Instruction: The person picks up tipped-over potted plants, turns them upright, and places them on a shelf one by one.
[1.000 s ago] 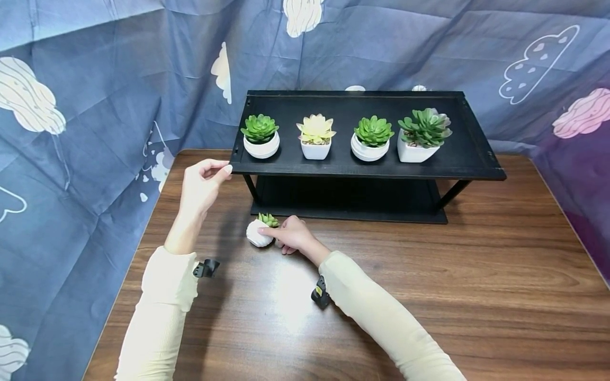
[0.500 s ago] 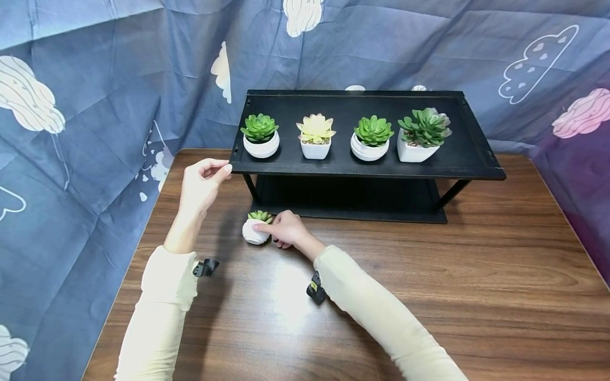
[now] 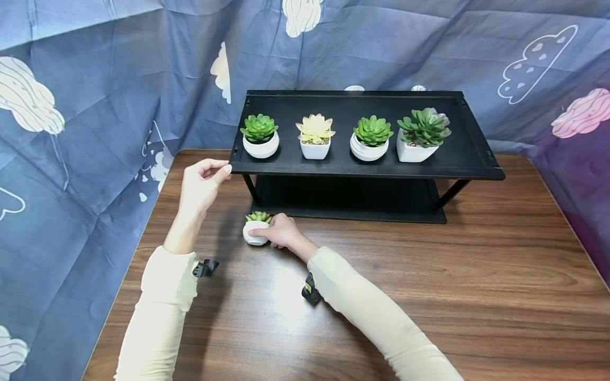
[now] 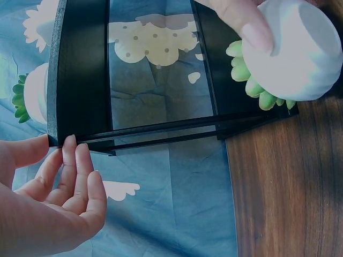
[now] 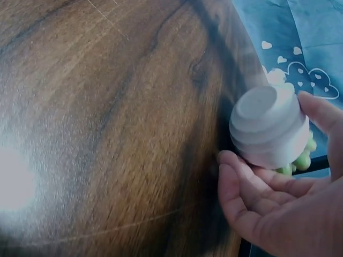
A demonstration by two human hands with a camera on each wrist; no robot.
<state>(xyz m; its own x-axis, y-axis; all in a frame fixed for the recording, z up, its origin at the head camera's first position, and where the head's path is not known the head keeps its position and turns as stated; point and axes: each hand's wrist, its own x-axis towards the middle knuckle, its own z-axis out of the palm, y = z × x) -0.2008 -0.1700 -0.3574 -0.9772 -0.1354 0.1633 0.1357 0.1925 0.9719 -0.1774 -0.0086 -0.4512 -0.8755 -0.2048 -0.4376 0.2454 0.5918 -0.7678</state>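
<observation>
While resting on the glossy wood-grain table [image 3: 429,296], the right hand [image 3: 281,232] curls thumb and fingers round a small ribbed white pot [image 3: 254,233] of green succulent, just in front of the shelf's lower tier. Left hand [image 3: 200,182]: fingers relaxed, loosely bent, tips touching the matte black shelf [image 3: 469,159] corner, gripping nothing. Four potted succulents sit on top; wrinkled blue cloud-print cloth [image 3: 95,79] behind.

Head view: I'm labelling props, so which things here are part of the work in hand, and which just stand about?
In hand:
small potted succulent, held by right hand
black shelf, corner touched by left hand

Standing about:
four potted succulents
blue cloth
</observation>
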